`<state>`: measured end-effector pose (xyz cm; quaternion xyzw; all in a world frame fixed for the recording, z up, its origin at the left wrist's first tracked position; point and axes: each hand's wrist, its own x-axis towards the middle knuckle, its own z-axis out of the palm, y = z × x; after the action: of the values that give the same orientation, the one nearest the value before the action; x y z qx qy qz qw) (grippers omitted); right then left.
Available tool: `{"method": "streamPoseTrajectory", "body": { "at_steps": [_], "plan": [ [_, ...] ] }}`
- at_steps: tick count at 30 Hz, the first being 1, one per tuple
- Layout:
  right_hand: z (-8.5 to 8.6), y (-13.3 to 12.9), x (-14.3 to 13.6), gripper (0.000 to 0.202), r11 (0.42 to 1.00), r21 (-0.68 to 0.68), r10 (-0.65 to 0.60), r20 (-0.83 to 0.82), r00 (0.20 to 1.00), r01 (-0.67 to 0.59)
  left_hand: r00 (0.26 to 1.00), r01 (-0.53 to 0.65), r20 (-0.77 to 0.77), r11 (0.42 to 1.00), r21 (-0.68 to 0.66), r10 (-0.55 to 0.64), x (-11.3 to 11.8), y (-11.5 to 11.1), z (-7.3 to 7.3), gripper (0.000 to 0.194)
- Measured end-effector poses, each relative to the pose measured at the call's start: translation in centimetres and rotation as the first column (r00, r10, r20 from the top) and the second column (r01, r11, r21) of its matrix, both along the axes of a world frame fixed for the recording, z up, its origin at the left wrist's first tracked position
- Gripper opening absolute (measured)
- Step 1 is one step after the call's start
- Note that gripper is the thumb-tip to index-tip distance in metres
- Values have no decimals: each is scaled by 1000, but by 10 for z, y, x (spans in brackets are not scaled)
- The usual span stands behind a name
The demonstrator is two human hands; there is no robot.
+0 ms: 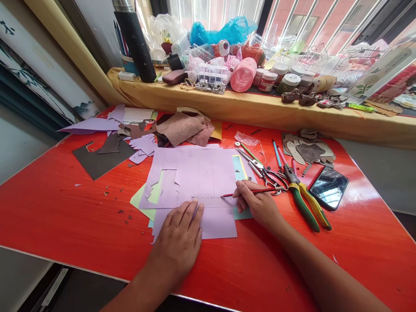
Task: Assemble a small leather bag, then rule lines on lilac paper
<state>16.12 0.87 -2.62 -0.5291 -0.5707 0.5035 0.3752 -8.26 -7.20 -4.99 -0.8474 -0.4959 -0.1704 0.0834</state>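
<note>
A sheet of purple paper [222, 173] lies on several other coloured sheets, with thin upright pencil lines drawn on it. Along its near part runs a clear ruler [212, 202]. My left hand [180, 227] lies flat, fingers stretched out, its fingertips at the ruler's left end. Between the fingers of my right hand [251, 200] is a red pencil [260, 190], its tip touching the paper just above the ruler. Cut-outs show in the paper's left part, with a pale green sheet [138, 200] underneath.
Right of the paper lie scissors [260, 164], green-and-yellow pliers [305, 201] and a phone [329, 187]. Leather pieces [180, 128] and paper scraps [143, 145] are piled at the back left. Jars [268, 81], a black flask [136, 45] and plastic bags crowd the windowsill.
</note>
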Motion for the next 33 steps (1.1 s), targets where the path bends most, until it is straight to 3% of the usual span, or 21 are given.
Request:
{"method": "streamPoseTrajectory", "body": {
  "at_steps": [33],
  "plan": [
    [-1, -2, -1, 62, 1000, 9, -23, 8, 1000, 23, 1000, 3, 2, 1000, -8, -3, 0, 0, 1, 45]
  ]
}}
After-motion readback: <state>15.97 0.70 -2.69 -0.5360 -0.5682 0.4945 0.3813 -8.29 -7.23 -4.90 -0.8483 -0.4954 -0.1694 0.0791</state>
